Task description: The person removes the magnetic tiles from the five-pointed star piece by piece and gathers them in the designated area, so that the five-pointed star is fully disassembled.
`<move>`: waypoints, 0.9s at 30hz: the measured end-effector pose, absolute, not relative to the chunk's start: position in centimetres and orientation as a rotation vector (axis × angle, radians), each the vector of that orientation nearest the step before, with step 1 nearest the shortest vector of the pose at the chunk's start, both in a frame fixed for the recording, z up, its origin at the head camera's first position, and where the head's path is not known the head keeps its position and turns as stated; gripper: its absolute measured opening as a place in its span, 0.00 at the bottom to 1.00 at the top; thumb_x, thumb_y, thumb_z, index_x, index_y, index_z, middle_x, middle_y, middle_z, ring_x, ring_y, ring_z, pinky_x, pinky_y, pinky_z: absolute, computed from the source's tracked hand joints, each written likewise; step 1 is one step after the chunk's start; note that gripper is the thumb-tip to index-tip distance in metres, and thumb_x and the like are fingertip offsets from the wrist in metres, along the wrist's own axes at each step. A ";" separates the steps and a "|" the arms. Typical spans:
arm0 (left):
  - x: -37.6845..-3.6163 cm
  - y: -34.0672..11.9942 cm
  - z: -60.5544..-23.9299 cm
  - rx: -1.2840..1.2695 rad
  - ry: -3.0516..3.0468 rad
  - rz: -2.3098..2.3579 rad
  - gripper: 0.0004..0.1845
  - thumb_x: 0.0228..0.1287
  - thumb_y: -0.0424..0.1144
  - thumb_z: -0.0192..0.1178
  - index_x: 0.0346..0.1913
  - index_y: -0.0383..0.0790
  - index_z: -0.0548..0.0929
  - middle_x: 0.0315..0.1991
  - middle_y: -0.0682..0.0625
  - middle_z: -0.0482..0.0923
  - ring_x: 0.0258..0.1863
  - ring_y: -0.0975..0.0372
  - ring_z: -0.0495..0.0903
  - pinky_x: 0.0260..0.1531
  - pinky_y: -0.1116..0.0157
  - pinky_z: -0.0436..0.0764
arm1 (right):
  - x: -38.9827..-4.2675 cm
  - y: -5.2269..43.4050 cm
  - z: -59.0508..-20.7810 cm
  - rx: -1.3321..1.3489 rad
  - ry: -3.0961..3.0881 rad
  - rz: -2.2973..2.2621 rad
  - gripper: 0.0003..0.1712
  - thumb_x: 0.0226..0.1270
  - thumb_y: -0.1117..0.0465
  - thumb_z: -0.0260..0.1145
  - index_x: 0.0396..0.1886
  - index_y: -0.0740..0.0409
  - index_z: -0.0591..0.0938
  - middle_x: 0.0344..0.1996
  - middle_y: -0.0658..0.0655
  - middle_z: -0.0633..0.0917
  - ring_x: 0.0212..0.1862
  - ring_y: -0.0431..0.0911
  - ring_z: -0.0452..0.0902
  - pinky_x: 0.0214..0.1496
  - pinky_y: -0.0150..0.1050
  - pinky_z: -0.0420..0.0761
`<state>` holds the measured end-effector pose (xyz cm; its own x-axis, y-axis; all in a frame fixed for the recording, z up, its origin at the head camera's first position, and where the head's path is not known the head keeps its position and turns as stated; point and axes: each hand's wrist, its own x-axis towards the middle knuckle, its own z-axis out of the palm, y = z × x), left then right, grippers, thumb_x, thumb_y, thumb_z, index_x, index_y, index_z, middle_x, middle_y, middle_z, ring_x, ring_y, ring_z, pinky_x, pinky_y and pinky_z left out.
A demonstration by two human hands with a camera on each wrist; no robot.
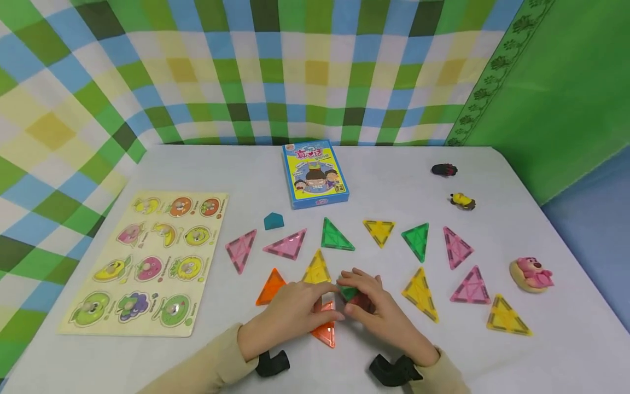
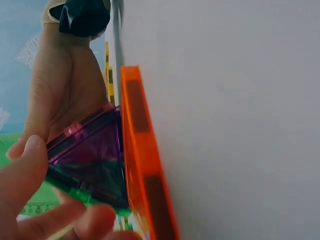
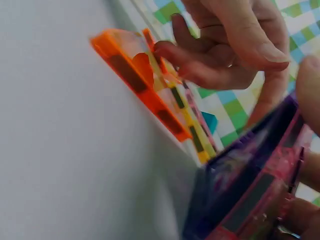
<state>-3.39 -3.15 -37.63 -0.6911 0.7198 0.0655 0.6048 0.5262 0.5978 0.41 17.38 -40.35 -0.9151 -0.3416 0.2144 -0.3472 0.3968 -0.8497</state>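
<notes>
At table's near edge: both my hands meet over a small stack of tiles.
L hand (image 1: pixel 290 314): fingers curled, pinching the green tile (image 2: pixel 75 187) w/ purple one on top.
R hand (image 1: pixel 379 312): clamped on same stack from other side.
Key relation: orange tile (image 1: pixel 326 330) lies flat just below stack, touching it; long edge runs away from me; L hand nearer.
Containers: blue card box (image 1: pixel 315 174) shut, contents hidden.

Both hands, left hand (image 1: pixel 290 314) and right hand (image 1: pixel 379 312), meet over green tile (image 1: pixel 348 291); orange tile (image 1: pixel 326 331) beneath.
</notes>
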 end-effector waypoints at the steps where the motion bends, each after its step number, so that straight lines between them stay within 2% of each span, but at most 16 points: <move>1: -3.5 -2.9 -37.7 1.123 2.589 0.905 0.24 0.54 0.56 0.60 0.47 0.42 0.80 0.12 0.63 0.62 0.11 0.72 0.62 0.12 0.75 0.61 | 0.4 17.5 -40.3 0.648 -2.618 1.599 0.23 0.57 0.64 0.66 0.54 0.54 0.75 0.58 0.59 0.71 0.63 0.57 0.58 0.55 0.72 0.37; 5: -3.8 -2.2 -37.9 1.076 2.645 0.922 0.22 0.51 0.56 0.63 0.41 0.41 0.81 0.13 0.62 0.64 0.12 0.72 0.62 0.13 0.74 0.62 | 0.4 17.9 -39.9 0.618 -2.613 1.566 0.19 0.53 0.62 0.68 0.47 0.52 0.79 0.54 0.57 0.76 0.59 0.53 0.66 0.57 0.68 0.48; 8: -4.0 -1.7 -38.0 1.049 2.665 0.900 0.23 0.49 0.57 0.64 0.40 0.42 0.82 0.15 0.61 0.68 0.14 0.72 0.64 0.14 0.74 0.64 | 0.3 18.3 -39.7 0.598 -2.639 1.531 0.17 0.52 0.60 0.69 0.44 0.51 0.82 0.49 0.54 0.79 0.57 0.52 0.69 0.57 0.64 0.54; 13: -4.1 -1.6 -38.1 1.044 2.641 0.856 0.28 0.47 0.62 0.62 0.42 0.42 0.83 0.28 0.58 0.79 0.25 0.69 0.74 0.23 0.73 0.71 | 0.5 19.0 -39.1 0.662 -2.763 1.506 0.20 0.55 0.55 0.66 0.49 0.51 0.81 0.54 0.52 0.77 0.60 0.49 0.67 0.58 0.56 0.62; 17: -4.1 -1.8 -38.3 1.048 2.599 0.872 0.29 0.48 0.65 0.59 0.43 0.44 0.83 0.35 0.57 0.81 0.33 0.66 0.78 0.28 0.72 0.74 | 0.7 19.2 -38.7 0.739 -2.812 1.475 0.20 0.60 0.54 0.63 0.52 0.51 0.79 0.57 0.51 0.74 0.60 0.48 0.65 0.56 0.53 0.66; 23: -3.9 -1.8 -38.4 1.036 2.612 0.891 0.30 0.48 0.67 0.57 0.42 0.45 0.84 0.35 0.58 0.82 0.30 0.66 0.79 0.23 0.74 0.71 | 0.7 19.2 -38.5 0.754 -2.728 1.484 0.16 0.59 0.57 0.64 0.48 0.50 0.82 0.49 0.48 0.80 0.55 0.47 0.71 0.53 0.48 0.71; 27: -3.9 -1.8 -38.3 1.024 2.611 0.888 0.28 0.51 0.65 0.57 0.42 0.44 0.84 0.33 0.58 0.82 0.26 0.66 0.78 0.19 0.75 0.68 | 0.7 19.0 -38.6 0.767 -2.646 1.439 0.13 0.58 0.61 0.66 0.43 0.52 0.83 0.45 0.48 0.82 0.52 0.47 0.74 0.51 0.44 0.74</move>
